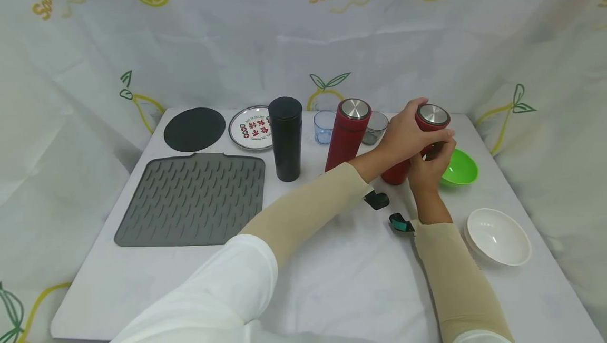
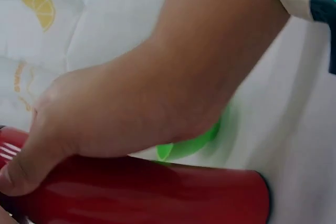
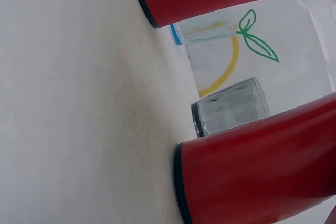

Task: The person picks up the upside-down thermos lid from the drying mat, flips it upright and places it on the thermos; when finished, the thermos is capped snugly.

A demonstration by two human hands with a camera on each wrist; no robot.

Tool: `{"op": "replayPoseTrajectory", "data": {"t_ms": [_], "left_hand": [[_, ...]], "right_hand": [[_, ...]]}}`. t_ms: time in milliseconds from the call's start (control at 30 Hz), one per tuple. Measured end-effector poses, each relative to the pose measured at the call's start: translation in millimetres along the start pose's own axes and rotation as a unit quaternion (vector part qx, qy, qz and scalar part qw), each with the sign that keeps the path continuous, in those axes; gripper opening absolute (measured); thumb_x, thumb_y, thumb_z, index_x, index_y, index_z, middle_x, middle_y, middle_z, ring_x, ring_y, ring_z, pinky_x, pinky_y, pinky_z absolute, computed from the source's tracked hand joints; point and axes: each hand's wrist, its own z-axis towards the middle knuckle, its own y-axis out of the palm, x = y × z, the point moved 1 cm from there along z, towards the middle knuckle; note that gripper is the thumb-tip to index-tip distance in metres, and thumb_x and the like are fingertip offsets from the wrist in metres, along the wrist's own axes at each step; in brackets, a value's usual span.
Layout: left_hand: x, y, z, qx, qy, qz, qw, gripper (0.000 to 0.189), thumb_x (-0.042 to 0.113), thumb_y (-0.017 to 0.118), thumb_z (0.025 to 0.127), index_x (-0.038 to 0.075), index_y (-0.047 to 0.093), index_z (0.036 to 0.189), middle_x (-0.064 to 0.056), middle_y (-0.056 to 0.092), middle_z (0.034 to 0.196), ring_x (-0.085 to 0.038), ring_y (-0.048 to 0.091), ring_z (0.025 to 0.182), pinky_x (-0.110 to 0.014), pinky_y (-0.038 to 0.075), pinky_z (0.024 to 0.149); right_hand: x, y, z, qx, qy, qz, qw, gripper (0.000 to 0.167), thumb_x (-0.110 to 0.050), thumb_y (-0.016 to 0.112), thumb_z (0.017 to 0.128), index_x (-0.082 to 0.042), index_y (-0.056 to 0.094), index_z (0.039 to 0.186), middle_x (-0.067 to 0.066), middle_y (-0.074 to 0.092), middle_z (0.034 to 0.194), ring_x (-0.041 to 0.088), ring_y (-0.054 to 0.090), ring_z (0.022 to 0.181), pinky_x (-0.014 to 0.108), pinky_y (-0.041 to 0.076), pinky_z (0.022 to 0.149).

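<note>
Left hand: the left hand [image 1: 410,135] is wrapping its fingers around the upper part of the red flask [image 1: 417,145], just under the steel cap [image 1: 433,114]; the left wrist view is showing the thumb lying along the red body.
Right hand: the right hand [image 1: 432,166] is cupping the same flask from the near side, fingers curled against its middle; how tightly it is gripping is hard to tell, as the left hand is covering part of it.
Flask: it is leaning a little between the two hands, its base [image 3: 181,182] resting on the white table [image 1: 341,269].
Second flask: another red flask [image 1: 348,135] is standing upright just left of the left hand.
Glasses: a grey glass [image 3: 231,106] and a blue glass [image 1: 324,127] are standing beyond the hands, either side of that second flask.
Green bowl: it [image 1: 459,168] is sitting just right of the right hand.
White bowl: it [image 1: 498,236] is lying nearer the person, right of the right forearm.
Farther left: a black flask [image 1: 285,138], a plate [image 1: 250,128], a round mat [image 1: 194,129] and a grey ribbed mat [image 1: 192,199] are sitting well apart from the hands.
</note>
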Motion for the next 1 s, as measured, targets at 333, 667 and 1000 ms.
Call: {"op": "replayPoseTrajectory", "data": {"t_ms": [333, 667, 1000], "left_hand": [[-18.1, -9.3, -18.0, 0.050, 0.062, -0.030, 0.9964, 0.076, 0.037, 0.077, 0.084, 0.021, 0.038, 0.148, 0.013, 0.052, 0.136, 0.008, 0.042, 0.121, -0.015, 0.036, 0.098], [-2.9, -6.1, 4.8, -0.032, -0.016, -0.021, 0.9991, 0.080, 0.040, 0.084, 0.074, 0.027, 0.045, 0.142, 0.016, 0.057, 0.114, 0.006, 0.051, 0.096, -0.012, 0.046, 0.074], [-22.2, -16.4, -16.0, 0.045, 0.038, 0.002, 0.9982, 0.067, 0.043, 0.080, 0.079, 0.021, 0.054, 0.137, 0.016, 0.056, 0.124, 0.009, 0.046, 0.109, -0.012, 0.041, 0.088]], "right_hand": [[0.6, -0.9, 1.1, 0.021, 0.009, 0.011, 0.9997, 0.048, -0.004, 0.070, 0.081, 0.000, 0.044, 0.122, 0.013, 0.051, 0.127, 0.031, 0.046, 0.122, 0.038, 0.038, 0.105], [9.2, 2.4, -0.2, -0.003, -0.022, -0.001, 0.9997, 0.047, -0.005, 0.066, 0.082, 0.002, 0.044, 0.123, 0.006, 0.052, 0.125, 0.028, 0.050, 0.116, 0.035, 0.040, 0.102], [5.4, 2.8, 0.9, 0.018, -0.006, 0.027, 0.9995, 0.047, -0.007, 0.071, 0.079, 0.001, 0.046, 0.118, 0.014, 0.054, 0.123, 0.032, 0.050, 0.114, 0.033, 0.042, 0.096]]}}
